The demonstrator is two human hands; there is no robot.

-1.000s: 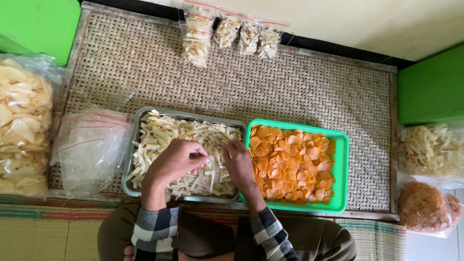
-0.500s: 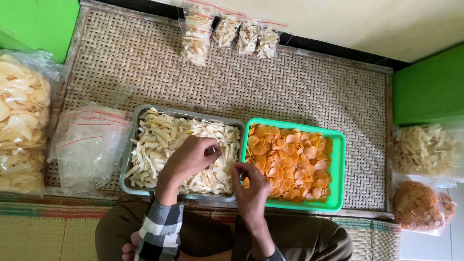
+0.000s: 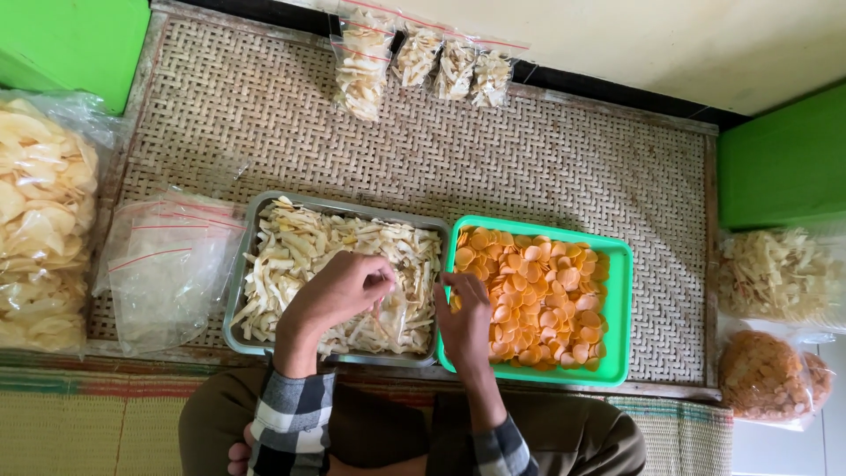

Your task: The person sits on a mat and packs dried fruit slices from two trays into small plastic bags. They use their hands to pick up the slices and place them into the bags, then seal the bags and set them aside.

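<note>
Far left, big clear bag of pale crackers (image 3: 40, 229) beside the woven table (image 3: 546, 159). Next, pile of empty zip bags (image 3: 167, 264) on the table, touching the left side of the grey metal tray (image 3: 242, 264). Tray holds pale chip strips (image 3: 300, 251). Left hand (image 3: 339, 286) over the tray, fingers curled in and pinched at the tips, gripping the top edge of a small clear bag (image 3: 397, 308) that lies over the strips. Right hand (image 3: 463, 317) at the seam between the two trays, fingers bent and pinched near the other side of that bag; actual hold on it can't be told. Green tray (image 3: 617, 304) touches the grey one and is full of round orange chips (image 3: 533, 295). Four filled small bags (image 3: 427, 62) along the far table edge. Far right, bag of pale strips (image 3: 775, 273), bag of brown chips (image 3: 767, 375) below it.
</note>
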